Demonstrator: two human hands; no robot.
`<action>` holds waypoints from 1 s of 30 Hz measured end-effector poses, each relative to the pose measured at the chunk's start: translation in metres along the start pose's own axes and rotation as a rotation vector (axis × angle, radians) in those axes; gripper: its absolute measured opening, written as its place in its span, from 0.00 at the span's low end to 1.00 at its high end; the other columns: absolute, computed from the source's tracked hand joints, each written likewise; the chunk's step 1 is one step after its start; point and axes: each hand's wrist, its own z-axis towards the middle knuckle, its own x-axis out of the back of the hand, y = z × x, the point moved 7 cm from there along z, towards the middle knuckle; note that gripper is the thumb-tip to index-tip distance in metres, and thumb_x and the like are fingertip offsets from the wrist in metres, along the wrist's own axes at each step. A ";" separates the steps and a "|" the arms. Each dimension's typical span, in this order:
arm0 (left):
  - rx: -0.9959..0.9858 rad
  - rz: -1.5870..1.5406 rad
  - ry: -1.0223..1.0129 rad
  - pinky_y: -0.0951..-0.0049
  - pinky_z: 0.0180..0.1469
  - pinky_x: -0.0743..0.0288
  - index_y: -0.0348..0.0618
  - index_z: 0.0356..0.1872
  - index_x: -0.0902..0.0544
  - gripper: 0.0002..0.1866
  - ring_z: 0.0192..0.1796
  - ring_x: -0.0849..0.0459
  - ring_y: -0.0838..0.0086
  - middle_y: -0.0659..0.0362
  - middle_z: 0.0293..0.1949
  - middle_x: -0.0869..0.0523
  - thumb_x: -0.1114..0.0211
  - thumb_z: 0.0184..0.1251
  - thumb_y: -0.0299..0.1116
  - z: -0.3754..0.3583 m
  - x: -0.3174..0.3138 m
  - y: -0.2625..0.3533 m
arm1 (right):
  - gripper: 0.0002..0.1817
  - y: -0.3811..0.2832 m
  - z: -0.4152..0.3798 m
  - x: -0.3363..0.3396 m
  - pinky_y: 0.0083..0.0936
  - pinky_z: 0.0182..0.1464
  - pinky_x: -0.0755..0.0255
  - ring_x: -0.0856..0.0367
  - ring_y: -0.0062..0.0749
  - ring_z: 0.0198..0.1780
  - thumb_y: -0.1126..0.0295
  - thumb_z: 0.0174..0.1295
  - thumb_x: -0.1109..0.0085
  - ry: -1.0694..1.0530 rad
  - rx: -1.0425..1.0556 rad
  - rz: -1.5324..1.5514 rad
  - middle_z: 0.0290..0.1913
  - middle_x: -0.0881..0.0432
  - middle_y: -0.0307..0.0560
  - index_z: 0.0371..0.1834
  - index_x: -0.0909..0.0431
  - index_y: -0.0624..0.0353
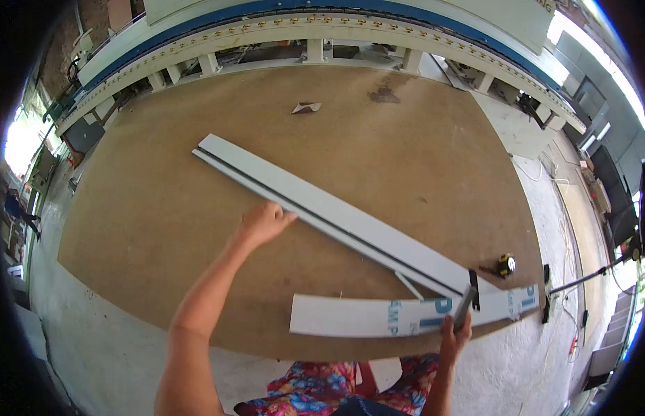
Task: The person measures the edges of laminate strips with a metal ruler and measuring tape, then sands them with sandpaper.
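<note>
A long light-grey metal profile (322,201) with a dark groove along it lies diagonally across the brown board. My left hand (265,223) is closed at its near edge, thumb and fingers pressed against it. Low on the right, my right hand (455,337) grips a flat grey bar (465,305), whose exact kind I cannot make out. The bar's upper end is close to a black strip (474,290) across the profile's right end. Beneath that end lies a white strip (343,315) with blue lettering. A thin pale piece (410,286) sticks out between the two.
A black and yellow tape measure (506,265) sits right of the profile. A small curled scrap (306,108) lies farther back on the brown board (149,208). Behind it runs a long white and blue machine (315,24). Another person (21,211) stands at far left.
</note>
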 end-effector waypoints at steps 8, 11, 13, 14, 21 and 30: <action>-0.099 0.026 0.287 0.58 0.59 0.31 0.41 0.52 0.25 0.17 0.59 0.25 0.56 0.46 0.54 0.22 0.41 0.64 0.34 0.271 0.000 -0.001 | 0.17 -0.019 -0.002 0.006 0.24 0.34 0.32 0.26 0.26 0.35 0.70 0.64 0.43 -0.078 -0.287 0.092 0.36 0.22 0.46 0.54 0.29 0.64; 0.050 0.044 0.261 0.59 0.72 0.46 0.45 0.70 0.43 0.31 0.72 0.43 0.58 0.49 0.71 0.43 0.45 0.66 0.29 0.347 -0.033 -0.028 | 0.13 -0.013 -0.003 0.009 0.25 0.31 0.34 0.28 0.24 0.31 0.70 0.64 0.43 -0.094 -0.392 0.144 0.30 0.23 0.42 0.48 0.28 0.64; 0.099 0.198 0.261 0.59 0.74 0.52 0.45 0.72 0.54 0.35 0.74 0.49 0.58 0.51 0.73 0.50 0.48 0.67 0.27 0.368 -0.043 -0.024 | 0.12 -0.001 -0.008 0.013 0.24 0.30 0.35 0.29 0.23 0.29 0.69 0.64 0.43 -0.103 -0.404 0.181 0.29 0.24 0.42 0.46 0.29 0.64; 0.120 0.277 0.265 0.58 0.75 0.54 0.45 0.73 0.59 0.38 0.75 0.53 0.59 0.52 0.74 0.54 0.49 0.67 0.27 0.375 -0.044 -0.020 | 0.11 0.014 -0.016 0.020 0.24 0.30 0.35 0.29 0.24 0.28 0.70 0.64 0.44 -0.036 -0.423 0.204 0.28 0.24 0.43 0.45 0.29 0.64; 0.295 0.272 0.143 0.58 0.72 0.49 0.41 0.72 0.51 0.33 0.74 0.48 0.59 0.50 0.72 0.48 0.51 0.67 0.26 0.399 -0.053 -0.020 | 0.18 0.031 -0.018 0.023 0.24 0.30 0.36 0.29 0.26 0.28 0.68 0.63 0.44 0.013 -0.340 0.205 0.26 0.25 0.43 0.51 0.31 0.68; 0.233 0.268 0.529 0.60 0.62 0.31 0.29 0.55 0.29 0.17 0.60 0.26 0.58 0.50 0.56 0.24 0.52 0.69 0.27 0.413 -0.049 -0.054 | 0.28 0.012 -0.016 0.018 0.21 0.29 0.37 0.31 0.24 0.26 0.64 0.62 0.42 -0.049 -0.312 0.215 0.27 0.25 0.41 0.62 0.33 0.69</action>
